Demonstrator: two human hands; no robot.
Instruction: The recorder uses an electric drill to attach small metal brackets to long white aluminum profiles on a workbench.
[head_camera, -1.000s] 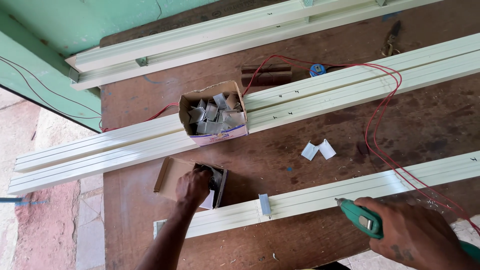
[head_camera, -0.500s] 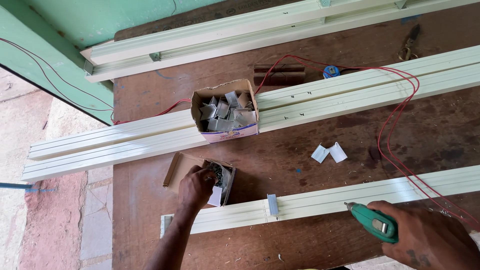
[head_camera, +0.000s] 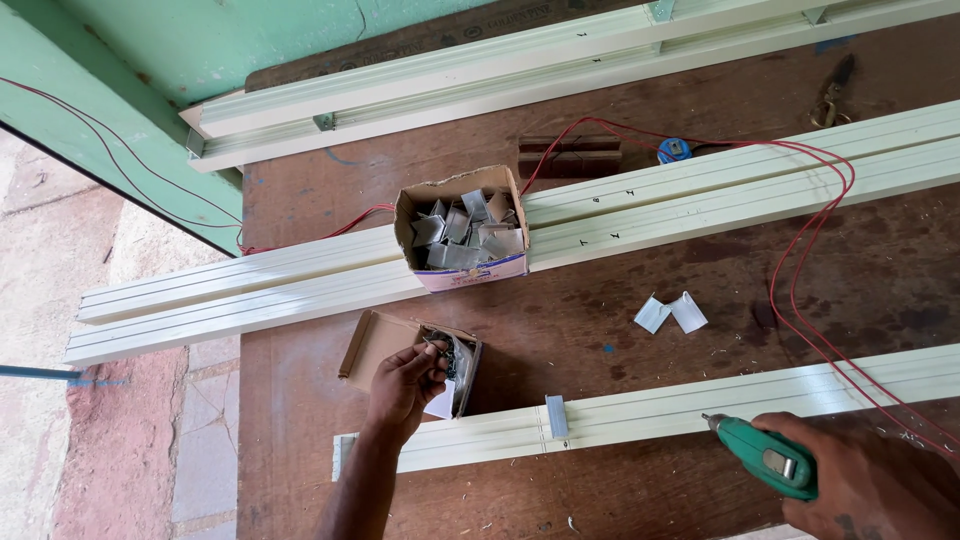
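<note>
Two bare hands work over a dark brown wooden table (head_camera: 620, 320), seen from above. Left hand (head_camera: 405, 385) reaches into a small open cardboard box of screws (head_camera: 460, 360), fingertips pinched together on what looks like one or two screws; exactly how many cannot be told. Right hand (head_camera: 870, 480), at the lower right corner, is closed around the grip of a green power drill (head_camera: 765, 458), whose bit points left and rests on or just above a pale cream profile strip (head_camera: 700, 410) lying across the near side of the table.

Judging by their look, the screws are small, hard, light and pointed, likely to slip from the fingers, so a fingertip pinch near the head suits them best. The drill seems heavier and rigid, best held by its handle as it is now.

A small grey metal clip (head_camera: 556, 416) sits across the near strip, just right of the screw box. Farther back, a second open box of bent grey metal brackets (head_camera: 465, 235) rests on a pair of long cream strips. Two loose folded brackets (head_camera: 670, 313) lie on bare table between the strips. A red wire (head_camera: 800, 250) loops across the right side. More cream strips lie along the far edge beside a green wall (head_camera: 200, 50).
</note>
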